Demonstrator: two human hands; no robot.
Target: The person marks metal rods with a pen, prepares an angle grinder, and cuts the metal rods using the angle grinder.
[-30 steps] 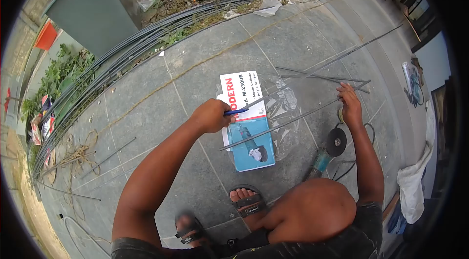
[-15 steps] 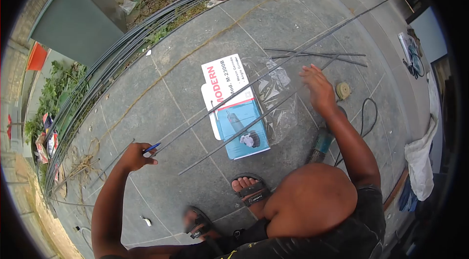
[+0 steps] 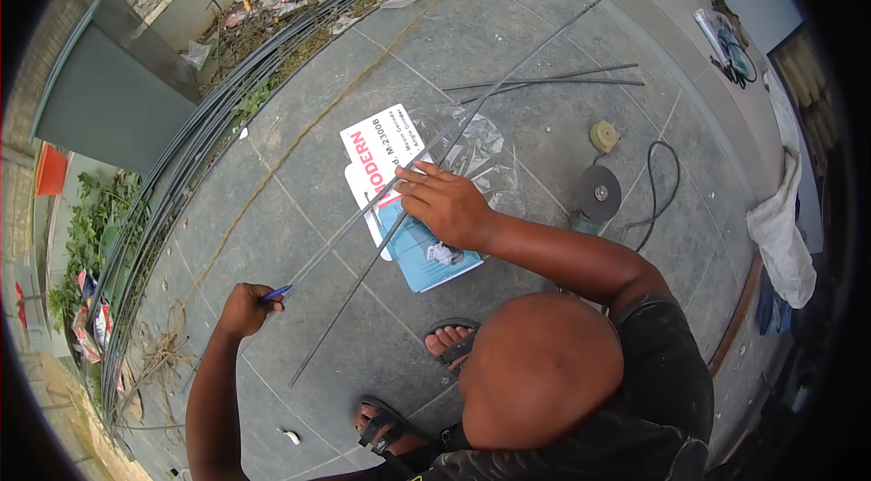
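Closed around a blue pen (image 3: pixel 278 292), my left hand (image 3: pixel 247 309) is at the lower left, beside the near end of a long thin metal rod (image 3: pixel 535 50). My right hand (image 3: pixel 446 207) rests over the MODERN angle grinder box (image 3: pixel 381 150), its fingertips on the rods that cross there; whether they grip a rod is hidden. A second rod (image 3: pixel 340 312) slants under this hand toward the lower left. Clear plastic wrap (image 3: pixel 490 154) lies beside the box.
An angle grinder with a black disc (image 3: pixel 596 194) and its looped cable (image 3: pixel 676 174) lie to the right, near a small round spool (image 3: pixel 604 136). Two short rods (image 3: pixel 567 79) lie beyond the box. Bundled rebar (image 3: pixel 204 132) curves along the left. Sandalled feet (image 3: pixel 451 338) are below.
My right hand has moved left from beside the rods onto the box. The second rod's near end has shifted down and left. My left hand still holds the pen, and the view has shifted.
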